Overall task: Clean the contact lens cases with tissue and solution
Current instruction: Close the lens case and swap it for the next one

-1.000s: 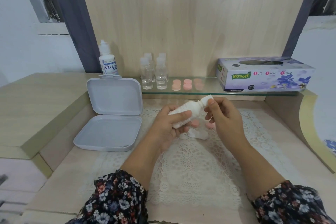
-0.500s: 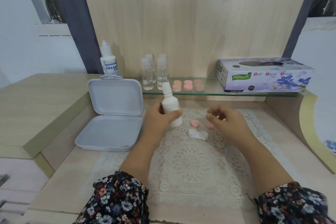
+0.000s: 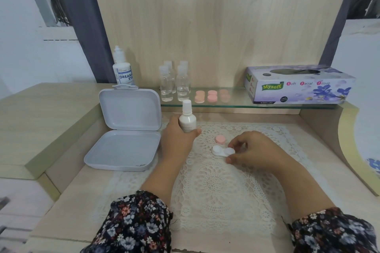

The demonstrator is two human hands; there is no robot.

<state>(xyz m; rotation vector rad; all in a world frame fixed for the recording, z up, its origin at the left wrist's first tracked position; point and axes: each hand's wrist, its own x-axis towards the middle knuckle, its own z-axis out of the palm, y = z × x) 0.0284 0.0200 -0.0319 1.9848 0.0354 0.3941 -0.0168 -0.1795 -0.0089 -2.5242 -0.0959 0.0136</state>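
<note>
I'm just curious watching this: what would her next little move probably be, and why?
Probably lifting the white lens case off the lace mat: the right hand already pinches its end, while the left hand holds the capped solution bottle upright on the table.

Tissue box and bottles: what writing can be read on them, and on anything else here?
"Mysoft" on the tissue box.
"Soft Facial Tissue" on the same box.
"100%" in a dark round mark on the box; the small print beside and beneath it is too small to read.
"DREAM EYE" on the solution bottle; its finer print is blurred.
The small white bottle in the left hand: print unreadable.
</note>
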